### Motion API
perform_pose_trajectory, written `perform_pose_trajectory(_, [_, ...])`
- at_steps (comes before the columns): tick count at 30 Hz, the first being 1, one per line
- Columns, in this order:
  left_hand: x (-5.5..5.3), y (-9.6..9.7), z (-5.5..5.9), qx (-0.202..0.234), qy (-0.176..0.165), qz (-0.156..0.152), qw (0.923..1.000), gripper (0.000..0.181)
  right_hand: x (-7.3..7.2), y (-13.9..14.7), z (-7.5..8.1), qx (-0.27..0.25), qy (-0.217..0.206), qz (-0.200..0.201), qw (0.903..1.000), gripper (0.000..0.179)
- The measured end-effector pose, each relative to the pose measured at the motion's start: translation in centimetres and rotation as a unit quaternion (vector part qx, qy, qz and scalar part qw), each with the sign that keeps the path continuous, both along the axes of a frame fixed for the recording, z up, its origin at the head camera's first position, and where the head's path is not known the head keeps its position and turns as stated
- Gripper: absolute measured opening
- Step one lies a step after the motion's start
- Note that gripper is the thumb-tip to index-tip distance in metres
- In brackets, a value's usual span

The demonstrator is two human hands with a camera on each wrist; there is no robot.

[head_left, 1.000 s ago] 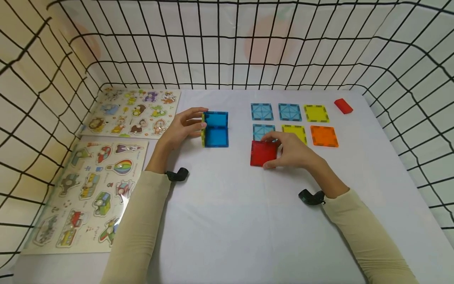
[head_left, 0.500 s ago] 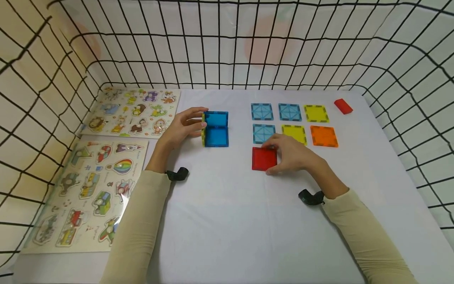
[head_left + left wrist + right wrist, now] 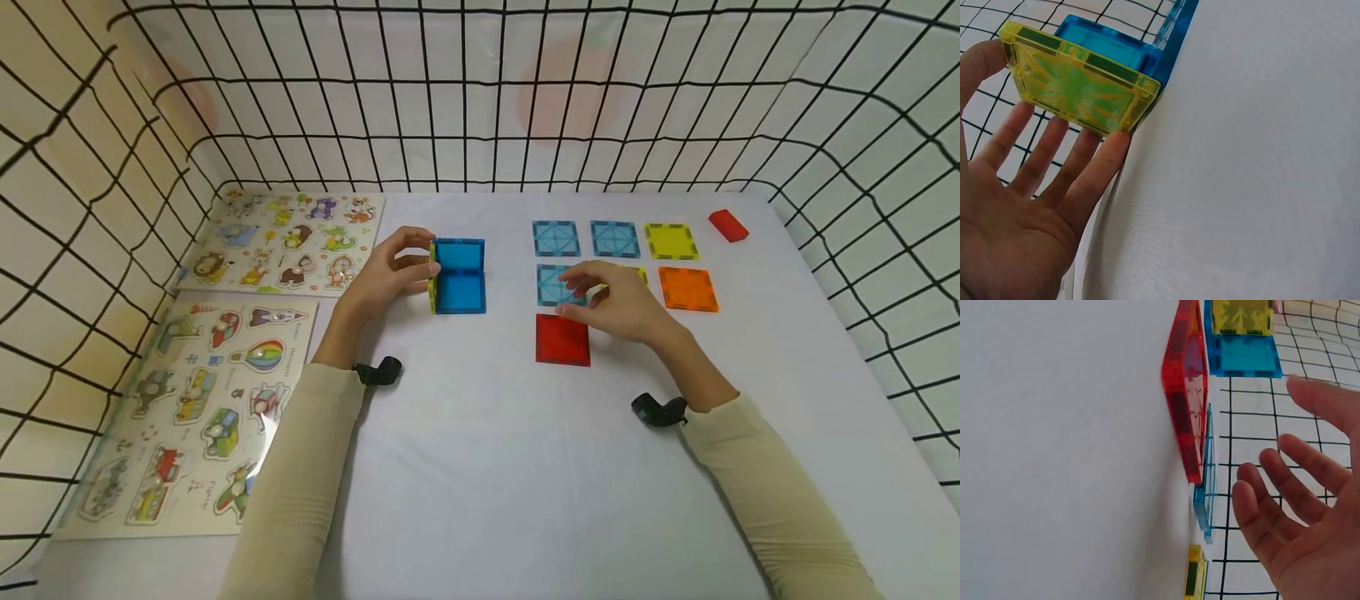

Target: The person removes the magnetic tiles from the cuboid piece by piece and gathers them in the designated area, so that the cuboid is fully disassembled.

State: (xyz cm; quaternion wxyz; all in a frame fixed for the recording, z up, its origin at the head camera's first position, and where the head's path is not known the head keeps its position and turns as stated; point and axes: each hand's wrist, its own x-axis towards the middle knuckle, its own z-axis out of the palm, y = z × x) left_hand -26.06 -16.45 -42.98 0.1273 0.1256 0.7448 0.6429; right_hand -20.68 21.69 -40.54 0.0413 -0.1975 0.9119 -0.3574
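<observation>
My left hand [image 3: 390,271] holds an upright yellow magnetic tile [image 3: 1075,90] by its edges, with the thumb at one side and fingertips along the opposite edge. That tile is joined to two blue magnetic tiles, a lower one [image 3: 461,293] lying flat and another [image 3: 461,253] standing at its back. A red magnetic tile [image 3: 562,340] lies flat on the white table, just in front of my right hand [image 3: 618,300]. The right fingers are spread and relaxed with nothing between them; they hover over a light-blue tile [image 3: 553,285] and partly hide a yellow one.
More flat tiles lie at the right, including an orange one [image 3: 688,289] and a yellow one [image 3: 671,241]. A small red block [image 3: 728,225] sits farther right. Two picture puzzle boards [image 3: 285,242] cover the left side. Black wire mesh [image 3: 480,108] walls the back and sides.
My right hand lowered the red tile onto the table, let go of it and lifted away slightly backward. The left hand keeps its hold on the yellow tile.
</observation>
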Motion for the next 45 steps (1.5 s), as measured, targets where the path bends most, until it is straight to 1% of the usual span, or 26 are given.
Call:
perform_pose_trajectory(2, [0.1,0.2,-0.1,0.001,-0.005,0.006,1.0000,0.046,-0.3,-0.2,0.1,-0.017,0.001,-0.007,0.9998,0.048])
perform_pose_trajectory(5, [0.1,0.2,-0.2,0.004,-0.002,0.013,0.9999,0.041,-0.8,-0.9,0.2,-0.033,-0.003,-0.012,0.9994,0.048])
perform_pose_trajectory(11, [0.1,0.1,-0.2,0.002,0.001,0.012,0.9999,0.040,-1.9,-3.2,0.2,-0.066,-0.010,-0.009,0.9977,0.048])
perform_pose_trajectory(16, [0.1,0.0,-0.2,0.005,-0.003,0.009,0.9999,0.041,-3.1,-5.2,0.1,-0.093,-0.027,-0.007,0.9953,0.050])
perform_pose_trajectory(22, [-0.1,0.0,-0.4,0.005,-0.003,0.005,1.0000,0.040,-4.4,-7.2,0.0,-0.105,-0.026,0.009,0.9941,0.049])
perform_pose_trajectory(25, [-0.2,0.1,-0.5,0.005,-0.003,0.004,1.0000,0.040,-4.9,-8.0,-0.1,-0.104,-0.028,0.009,0.9941,0.049])
perform_pose_trajectory(35, [-0.2,0.3,-0.4,0.000,-0.010,0.006,0.9999,0.043,-5.4,-9.4,-0.1,-0.110,-0.040,-0.003,0.9931,0.045])
perform_pose_trajectory(45, [-0.1,0.0,-0.3,-0.001,-0.006,0.009,0.9999,0.042,-6.2,-10.5,-0.8,-0.133,-0.048,0.013,0.9899,0.044])
